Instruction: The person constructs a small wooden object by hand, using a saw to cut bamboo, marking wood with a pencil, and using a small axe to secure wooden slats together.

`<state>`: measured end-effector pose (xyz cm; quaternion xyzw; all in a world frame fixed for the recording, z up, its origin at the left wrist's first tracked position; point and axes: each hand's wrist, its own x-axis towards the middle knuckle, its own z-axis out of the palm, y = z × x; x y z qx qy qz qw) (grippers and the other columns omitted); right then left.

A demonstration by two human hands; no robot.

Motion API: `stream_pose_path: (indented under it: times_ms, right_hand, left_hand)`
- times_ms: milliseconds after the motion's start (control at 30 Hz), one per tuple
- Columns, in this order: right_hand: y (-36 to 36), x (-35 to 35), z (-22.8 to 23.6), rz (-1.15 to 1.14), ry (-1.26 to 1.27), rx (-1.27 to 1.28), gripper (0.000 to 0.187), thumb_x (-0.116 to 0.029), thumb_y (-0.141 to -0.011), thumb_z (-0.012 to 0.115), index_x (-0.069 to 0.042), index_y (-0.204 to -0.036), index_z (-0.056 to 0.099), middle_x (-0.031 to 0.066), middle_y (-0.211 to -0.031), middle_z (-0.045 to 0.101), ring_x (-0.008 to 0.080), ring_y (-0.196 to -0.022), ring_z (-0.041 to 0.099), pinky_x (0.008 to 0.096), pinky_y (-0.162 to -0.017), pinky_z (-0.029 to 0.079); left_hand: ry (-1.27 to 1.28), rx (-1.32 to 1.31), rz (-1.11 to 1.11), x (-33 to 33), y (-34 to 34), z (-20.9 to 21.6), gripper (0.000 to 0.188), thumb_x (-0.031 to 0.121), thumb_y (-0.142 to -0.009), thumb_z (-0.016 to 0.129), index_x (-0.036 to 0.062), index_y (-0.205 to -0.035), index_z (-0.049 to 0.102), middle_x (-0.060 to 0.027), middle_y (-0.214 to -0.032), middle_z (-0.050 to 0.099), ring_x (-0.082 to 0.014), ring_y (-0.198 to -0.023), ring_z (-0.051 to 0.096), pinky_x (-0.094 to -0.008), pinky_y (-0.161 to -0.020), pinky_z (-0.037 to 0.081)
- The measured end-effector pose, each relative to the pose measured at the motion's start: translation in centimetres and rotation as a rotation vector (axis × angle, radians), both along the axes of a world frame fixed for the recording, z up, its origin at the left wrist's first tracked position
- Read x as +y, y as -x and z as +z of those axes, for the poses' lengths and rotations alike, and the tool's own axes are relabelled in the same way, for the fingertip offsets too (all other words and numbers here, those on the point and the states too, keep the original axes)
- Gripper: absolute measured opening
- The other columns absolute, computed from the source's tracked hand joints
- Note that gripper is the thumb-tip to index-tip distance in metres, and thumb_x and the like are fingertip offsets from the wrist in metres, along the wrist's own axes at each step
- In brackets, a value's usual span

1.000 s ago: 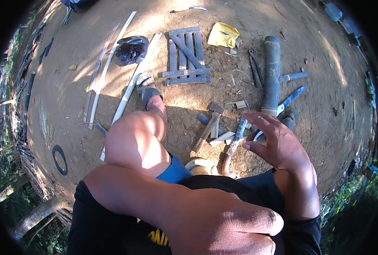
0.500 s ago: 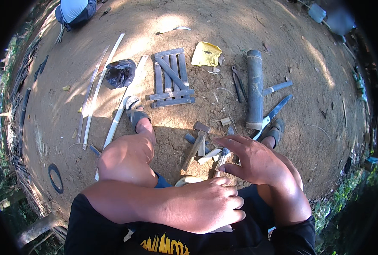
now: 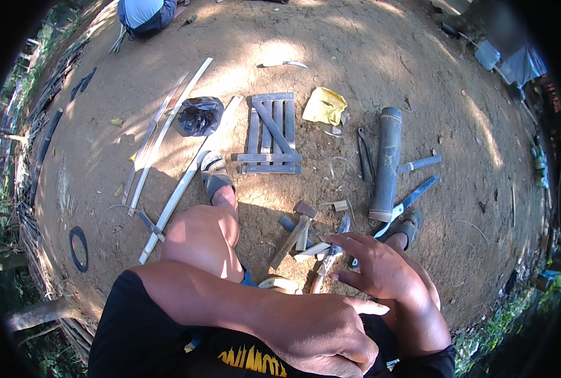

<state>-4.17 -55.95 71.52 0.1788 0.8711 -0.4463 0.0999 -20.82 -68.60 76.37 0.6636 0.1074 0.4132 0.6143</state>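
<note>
My right hand (image 3: 376,266) is held over the ground between my legs, fingers spread and nothing in it. Lower down, my left hand (image 3: 331,327) crosses my lap with its index finger stretched toward my right wrist; its other fingers are curled and partly hidden, and no held thing shows. A knife (image 3: 334,247) with a wooden handle lies just left of my right hand's fingertips. Beside it rest a hammer (image 3: 289,242) and several short bamboo pieces (image 3: 312,252). A saw (image 3: 417,193) with a pale and dark handle lies beyond the right hand, near my right foot.
A slatted bamboo frame (image 3: 272,158) lies ahead, a black plastic bag (image 3: 200,116) and long bamboo strips (image 3: 167,133) to its left. On the right are a thick bamboo tube (image 3: 387,164), pincers (image 3: 365,154) and a yellow sheet (image 3: 324,106). Another person (image 3: 147,16) sits far left.
My left hand has shifted down and slightly right, its index finger now stretched out. The right hand has moved a little lower and stays spread. The whole view has shifted slightly.
</note>
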Motion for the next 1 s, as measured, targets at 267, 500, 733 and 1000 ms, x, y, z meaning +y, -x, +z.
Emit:
stream_pose_path:
  times_ms: [267,500,733,1000]
  right_hand:
    - [-0.8,0.1,2.4,-0.006,0.021,0.009,0.070,-0.032,-0.087,0.082,-0.007,-0.145,0.055,0.0271,-0.132,0.063,0.0438,-0.124,0.062,0.0469,-0.103,0.052]
    - [-0.6,-0.7,3.5,0.013,0.011,-0.003,0.069,-0.033,-0.087,0.082,-0.004,-0.144,0.055,0.0273,-0.133,0.062,0.0433,-0.125,0.061,0.0469,-0.104,0.052]
    - [-0.2,-1.0,3.7,0.025,0.010,0.023,0.070,-0.035,-0.088,0.081,-0.005,-0.145,0.054,0.0270,-0.132,0.063,0.0436,-0.123,0.062,0.0472,-0.102,0.052]
    - [-0.7,-1.7,4.1,0.042,0.000,0.025,0.071,-0.037,-0.089,0.080,-0.006,-0.146,0.053,0.0249,-0.132,0.063,0.0434,-0.122,0.062,0.0476,-0.100,0.053]
  left_hand:
    - [-0.015,-0.423,-0.210,0.2,-0.3,4.1,0.023,0.017,-0.095,0.071,0.0041,-0.112,0.077,-0.0245,-0.136,0.060,-0.0424,-0.125,0.056,-0.0541,-0.104,0.043]
    - [-0.140,-0.514,-0.117,-1.5,-1.6,5.5,0.023,0.026,-0.100,0.067,0.0066,-0.103,0.078,-0.0113,-0.111,0.071,-0.0407,-0.117,0.059,-0.0551,-0.098,0.043]
    - [-0.355,-0.238,-0.155,-0.7,0.9,7.4,0.024,0.028,-0.102,0.064,0.0102,-0.090,0.075,-0.0015,-0.094,0.070,-0.0360,-0.111,0.062,-0.0588,-0.095,0.041]
    - [-0.332,-0.264,-0.030,-2.1,0.3,7.8,0.023,0.028,-0.102,0.065,0.0132,-0.089,0.076,0.0038,-0.094,0.073,-0.0297,-0.111,0.067,-0.0677,-0.110,0.032]
